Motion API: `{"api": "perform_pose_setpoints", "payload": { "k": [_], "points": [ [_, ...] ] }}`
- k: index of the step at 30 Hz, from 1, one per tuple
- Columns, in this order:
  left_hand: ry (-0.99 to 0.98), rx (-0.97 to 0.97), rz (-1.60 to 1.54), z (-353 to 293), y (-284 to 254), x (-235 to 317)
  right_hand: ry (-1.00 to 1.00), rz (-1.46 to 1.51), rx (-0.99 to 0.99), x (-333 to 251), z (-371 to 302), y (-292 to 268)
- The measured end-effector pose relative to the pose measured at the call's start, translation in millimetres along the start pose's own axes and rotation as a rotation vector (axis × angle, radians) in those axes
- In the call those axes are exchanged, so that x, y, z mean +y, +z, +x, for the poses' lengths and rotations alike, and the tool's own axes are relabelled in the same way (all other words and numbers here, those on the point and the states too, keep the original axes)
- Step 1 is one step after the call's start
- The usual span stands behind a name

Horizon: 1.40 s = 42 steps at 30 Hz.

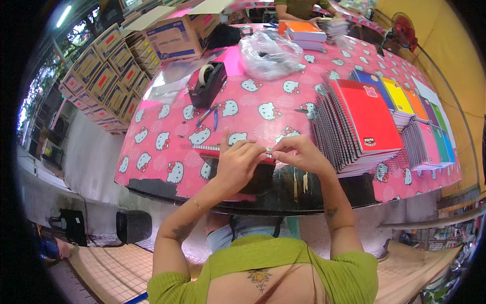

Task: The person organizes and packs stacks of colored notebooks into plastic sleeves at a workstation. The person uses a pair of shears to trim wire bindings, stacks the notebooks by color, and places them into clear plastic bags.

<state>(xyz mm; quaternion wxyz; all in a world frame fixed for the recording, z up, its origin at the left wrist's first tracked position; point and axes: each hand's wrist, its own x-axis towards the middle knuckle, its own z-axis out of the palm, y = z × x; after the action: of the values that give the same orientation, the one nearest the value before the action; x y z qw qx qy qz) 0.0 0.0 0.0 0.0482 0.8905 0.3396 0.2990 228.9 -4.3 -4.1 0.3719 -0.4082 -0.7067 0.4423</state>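
Observation:
A spiral notebook (208,150) with a red edge stands at the table's near side, its coil binding turned up. My left hand (239,159) wraps over the bound edge and grips it, fingers toward the right end. At that right end, my right hand (302,155) has its thumb and fingertips pinched close to the coil; whatever tiny piece they hold is hidden. Both hands nearly meet there. Beyond my left hand, a blue pen (215,119) lies on the table. A tall stack of red spiral notebooks (367,116) sits just right of my right hand.
More notebooks in several colours (397,96) stand behind the red stack. A black tape dispenser (208,86), a clear plastic bag (268,53) and an open carton (174,38) occupy the far side. Stacked boxes (109,71) rise at left. Another person (304,7) handles notebooks across the table.

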Motion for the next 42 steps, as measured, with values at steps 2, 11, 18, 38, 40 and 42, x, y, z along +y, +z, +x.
{"api": "perform_pose_setpoints", "payload": {
  "k": [2, 11, 18, 38, 40, 42],
  "points": [
    [0.002, 0.013, 0.012, -1, 5, -1, -0.09, -0.087, 0.009, -5, 3, 0],
    [-0.014, -0.045, 0.055, 23, -64, 21, -0.341, -0.275, 0.676, -50, -19, 41],
    [0.638, 0.64, -0.287, 149, -58, 78, -0.185, -0.95, 1.571, -86, -146, -80],
    [-0.23, 0.888, -0.243, -4, -150, -53, -0.458, 0.076, 1.575, -9, -227, -99],
    [-0.173, 0.984, 0.009, -52, -198, -97, -0.442, -0.038, 1.596, -6, -214, -82],
    [-0.521, 1.074, 0.201, -99, -191, -103, -0.43, -0.143, 1.605, -9, -202, -86]
  ]
}}
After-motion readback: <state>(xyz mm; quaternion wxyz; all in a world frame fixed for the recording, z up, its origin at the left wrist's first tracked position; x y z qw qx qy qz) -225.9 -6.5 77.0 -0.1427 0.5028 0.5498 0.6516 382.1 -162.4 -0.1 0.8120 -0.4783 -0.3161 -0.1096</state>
